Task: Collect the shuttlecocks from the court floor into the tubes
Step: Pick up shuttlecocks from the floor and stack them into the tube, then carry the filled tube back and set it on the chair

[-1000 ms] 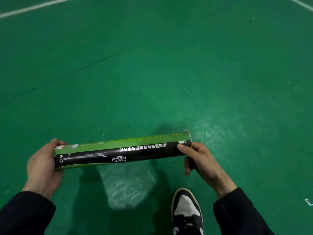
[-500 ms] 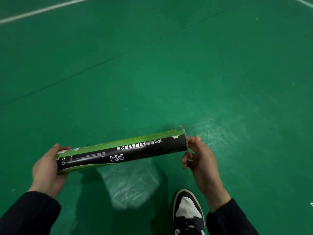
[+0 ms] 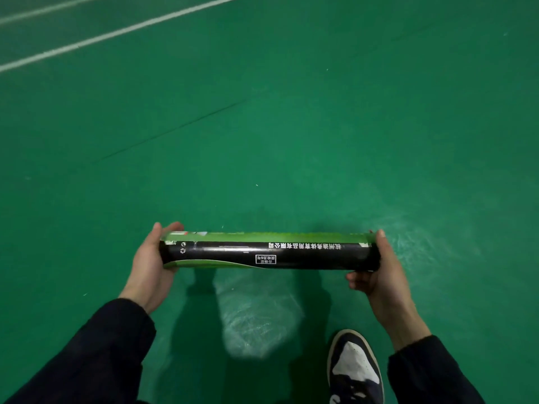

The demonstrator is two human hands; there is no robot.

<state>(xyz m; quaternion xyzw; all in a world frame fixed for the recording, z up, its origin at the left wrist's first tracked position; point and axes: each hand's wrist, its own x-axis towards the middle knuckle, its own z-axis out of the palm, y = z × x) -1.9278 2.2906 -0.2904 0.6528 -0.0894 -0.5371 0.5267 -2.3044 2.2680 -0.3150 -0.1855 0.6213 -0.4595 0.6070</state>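
Observation:
A long green and black shuttlecock tube (image 3: 268,252) with white print lies level in the air in front of me, held between both hands. My left hand (image 3: 148,266) cups its left end, palm against the cap end. My right hand (image 3: 379,269) presses against the right end, fingers curled below it. No shuttlecock shows on the green court floor (image 3: 291,126) in this view, and the tube's inside is hidden.
White court lines (image 3: 116,32) run across the far left. A dark seam (image 3: 175,129) crosses the floor diagonally. My dark and white shoe (image 3: 354,368) stands at the bottom right. A pale glare patch (image 3: 256,313) lies on the floor below the tube.
The tube has levelled out from its slanted pose. My right hand has closed back onto the right end, and the view has tilted up so the white lines show more.

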